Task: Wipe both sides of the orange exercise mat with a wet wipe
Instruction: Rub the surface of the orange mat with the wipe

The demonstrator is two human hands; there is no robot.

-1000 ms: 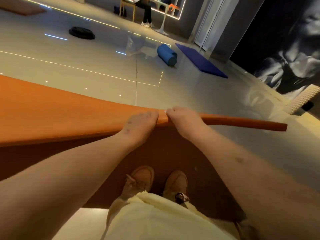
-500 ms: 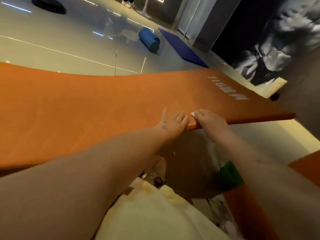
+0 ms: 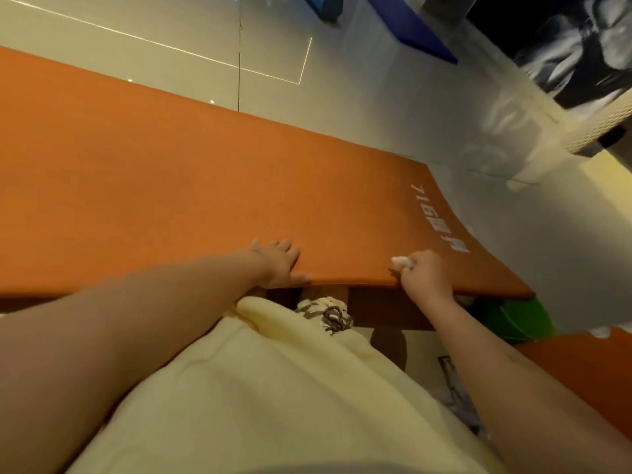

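The orange exercise mat (image 3: 171, 186) spreads wide across the view, lifted off the floor at its near edge, with white lettering near its right end. My left hand (image 3: 278, 263) grips the near edge, fingers on top and thumb under. To its right, my right hand (image 3: 424, 273) also grips the near edge and pinches a small white wet wipe (image 3: 399, 261) that sticks out by the knuckles.
A grey glossy floor (image 3: 342, 107) lies beyond the mat. A blue mat (image 3: 410, 29) and a blue roll (image 3: 325, 5) lie at the top. A green object (image 3: 516, 316) and another orange piece (image 3: 581, 364) sit low right. My feet are under the mat.
The mat has swung from edge-on to flat and lower, showing its lettered face. My hands have moved apart along the near edge.
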